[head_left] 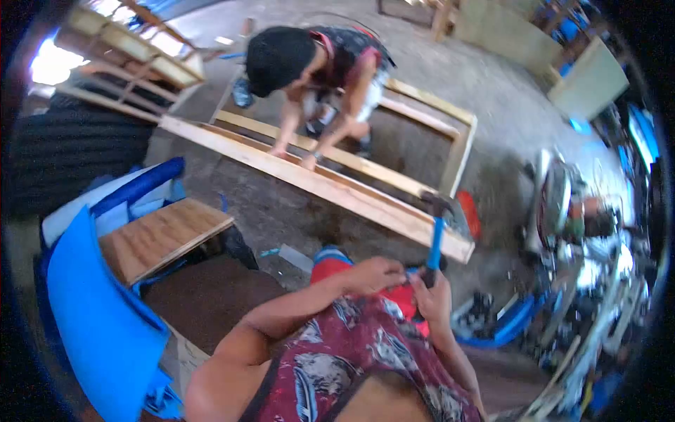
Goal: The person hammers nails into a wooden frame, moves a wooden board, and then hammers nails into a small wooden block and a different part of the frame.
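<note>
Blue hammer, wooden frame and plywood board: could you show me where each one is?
Blue hammer (436,242): head view, on its shaft.
Wooden frame (351,200): head view, on its nearest plank.
Plywood board (167,236): head view, on its top face.

Matt wooden frame (351,200), metal hammer head (437,204), plywood board (165,235) (visibly grained).

The right hand (431,299) is gripping a blue-handled hammer (436,243), its head (437,203) pointing toward a wooden frame (390,174) — the left hand (377,276) is curling close beside. Beyond, a co-worker (344,60) is bending over the frame, both hands (309,162) reaching to its near board (380,209).
</note>
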{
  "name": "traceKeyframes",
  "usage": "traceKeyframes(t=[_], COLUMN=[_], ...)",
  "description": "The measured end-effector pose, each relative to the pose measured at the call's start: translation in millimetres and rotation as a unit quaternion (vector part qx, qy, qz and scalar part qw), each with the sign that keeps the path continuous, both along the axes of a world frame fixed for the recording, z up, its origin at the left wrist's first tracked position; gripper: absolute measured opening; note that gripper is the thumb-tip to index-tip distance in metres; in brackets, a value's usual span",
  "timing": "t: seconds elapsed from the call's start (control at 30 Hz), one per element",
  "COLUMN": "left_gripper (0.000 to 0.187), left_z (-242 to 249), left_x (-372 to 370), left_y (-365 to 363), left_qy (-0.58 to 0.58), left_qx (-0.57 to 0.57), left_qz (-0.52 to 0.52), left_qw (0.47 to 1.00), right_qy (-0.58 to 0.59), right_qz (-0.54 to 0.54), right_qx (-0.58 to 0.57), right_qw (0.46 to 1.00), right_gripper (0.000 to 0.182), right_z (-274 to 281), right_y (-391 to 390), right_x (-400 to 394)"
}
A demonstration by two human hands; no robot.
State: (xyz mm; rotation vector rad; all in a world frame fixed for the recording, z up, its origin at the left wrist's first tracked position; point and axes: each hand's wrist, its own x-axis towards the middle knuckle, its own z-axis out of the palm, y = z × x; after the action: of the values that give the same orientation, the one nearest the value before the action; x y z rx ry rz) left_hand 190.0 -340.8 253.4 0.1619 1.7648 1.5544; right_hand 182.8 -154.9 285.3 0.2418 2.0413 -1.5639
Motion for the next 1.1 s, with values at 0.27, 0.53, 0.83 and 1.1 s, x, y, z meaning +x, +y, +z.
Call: traceKeyframes(t=[0.27, 0.53, 0.83, 1.1], left_gripper=[0.024, 0.030, 0.021, 0.024], left_z=[23, -34, -101, 282], left_x=[-6, 87, 179, 137], left_y=[-69, -131, -314, -617], left_qy=[-0.054, -0.025, -0.076, 0.394], left_qx=[0.063, -0.067, 0.010, -0.264], left_qz=[-0.109, 0.171, 0.344, 0.409], left_qw=[0.991, 0.983, 0.936, 0.780], right_qy=[0.045, 0.087, 0.190, 0.029], right_qz=[0.013, 0.080, 0.257, 0.196], right_qx=[0.093, 0.023, 0.225, 0.195], right_qw=[0.995, 0.993, 0.921, 0.960], right_gripper=[0.021, 0.023, 0.030, 0.036], right_z=[30, -29, -38, 17], right_y=[-56, -39, -227, -453], right_x=[31, 12, -33, 12])
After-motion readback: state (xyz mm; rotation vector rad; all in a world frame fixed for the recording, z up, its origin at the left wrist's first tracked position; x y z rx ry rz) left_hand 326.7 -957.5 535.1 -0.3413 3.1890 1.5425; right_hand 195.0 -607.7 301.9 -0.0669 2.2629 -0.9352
